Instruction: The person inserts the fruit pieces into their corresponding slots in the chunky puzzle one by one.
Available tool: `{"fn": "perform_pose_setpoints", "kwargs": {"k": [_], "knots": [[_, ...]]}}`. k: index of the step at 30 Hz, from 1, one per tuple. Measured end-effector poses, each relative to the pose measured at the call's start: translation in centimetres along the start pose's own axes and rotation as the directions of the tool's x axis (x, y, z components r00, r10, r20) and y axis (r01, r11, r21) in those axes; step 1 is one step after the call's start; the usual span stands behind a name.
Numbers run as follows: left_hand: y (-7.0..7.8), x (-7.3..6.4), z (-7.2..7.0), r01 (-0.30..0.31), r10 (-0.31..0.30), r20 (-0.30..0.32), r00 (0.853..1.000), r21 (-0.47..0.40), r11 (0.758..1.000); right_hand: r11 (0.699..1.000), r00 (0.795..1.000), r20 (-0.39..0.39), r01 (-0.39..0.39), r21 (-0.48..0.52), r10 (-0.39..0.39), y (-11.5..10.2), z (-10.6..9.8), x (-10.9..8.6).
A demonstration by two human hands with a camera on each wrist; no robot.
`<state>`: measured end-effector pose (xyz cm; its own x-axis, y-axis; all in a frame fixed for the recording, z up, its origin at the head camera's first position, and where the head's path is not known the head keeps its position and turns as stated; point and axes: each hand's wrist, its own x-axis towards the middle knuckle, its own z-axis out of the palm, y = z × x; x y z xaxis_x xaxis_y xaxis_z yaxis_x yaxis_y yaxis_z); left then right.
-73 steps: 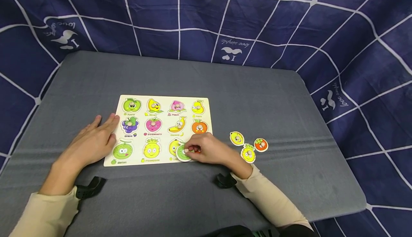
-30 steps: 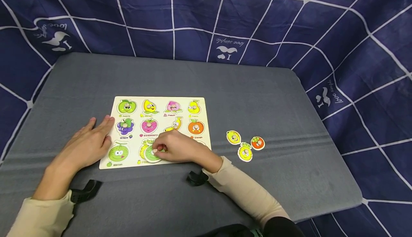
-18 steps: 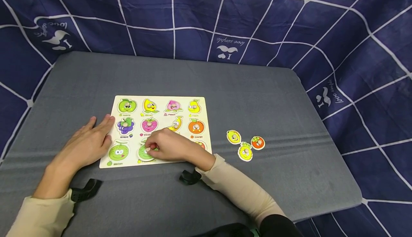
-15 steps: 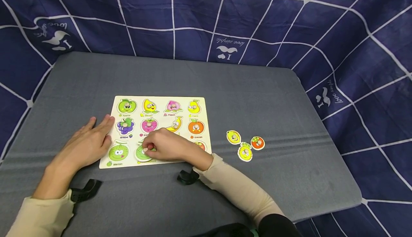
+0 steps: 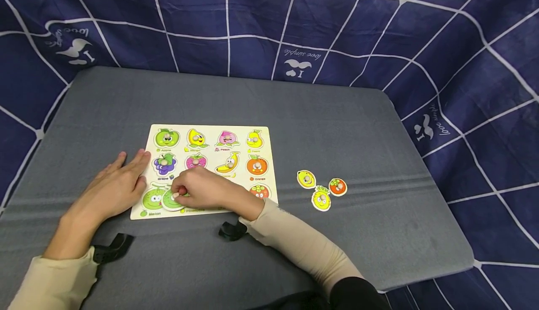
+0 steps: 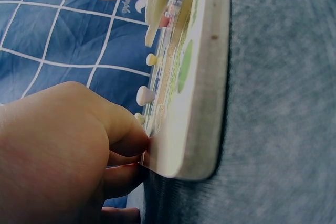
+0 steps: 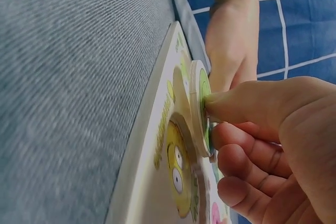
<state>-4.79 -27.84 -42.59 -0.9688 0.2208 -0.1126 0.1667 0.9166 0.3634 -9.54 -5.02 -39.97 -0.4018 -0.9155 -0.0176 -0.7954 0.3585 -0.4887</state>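
My right hand [image 5: 198,187] pinches a green melon puzzle piece [image 5: 169,202] by its small knob. The piece is tilted in the right wrist view [image 7: 200,108] and overlaps the right side of the printed melon [image 5: 150,199] in the head view. My left hand [image 5: 115,183] rests along the left edge of the wooden fruit puzzle board [image 5: 210,128], fingers extended; its fingertips meet the board's edge in the left wrist view. Knobbed fruit pieces fill the upper two rows. The right hand hides part of the lower row, where a printed tomato [image 5: 259,190] shows at the right.
Right of the board lie three loose knobbed pieces: a lemon [image 5: 306,179], a tomato [image 5: 338,187] and a pineapple [image 5: 322,200]. A grey cloth-covered table [image 5: 337,132] bears everything, with a blue checked curtain [image 5: 261,15] behind and at the sides.
My right hand has carried the melon piece leftward along the lower row, from over the lemon picture, past the pineapple picture, to the melon picture. The left hand stays at the board's edge.
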Motion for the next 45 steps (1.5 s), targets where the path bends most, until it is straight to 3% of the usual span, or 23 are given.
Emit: {"fn": "perform_pose_setpoints", "kwargs": {"k": [7,29,45], "knots": [[0.3,0.2,-0.1,-0.008,0.008,0.000,1.000,0.009,1.000,0.999,0.999,0.021,-0.034,-0.017,0.034,-0.5,0.2,0.9],[0.3,0.0,-0.4,-0.001,0.001,0.020,1.000,0.006,1.000,0.998,0.999,0.014,-0.036,-0.049,0.037,-1.2,1.1,3.2],[0.4,0.0,-0.4,0.000,0.000,0.009,1.000,0.005,1.000,0.994,0.996,0.016,-0.083,-0.066,0.085,-2.0,1.2,3.7]]}}
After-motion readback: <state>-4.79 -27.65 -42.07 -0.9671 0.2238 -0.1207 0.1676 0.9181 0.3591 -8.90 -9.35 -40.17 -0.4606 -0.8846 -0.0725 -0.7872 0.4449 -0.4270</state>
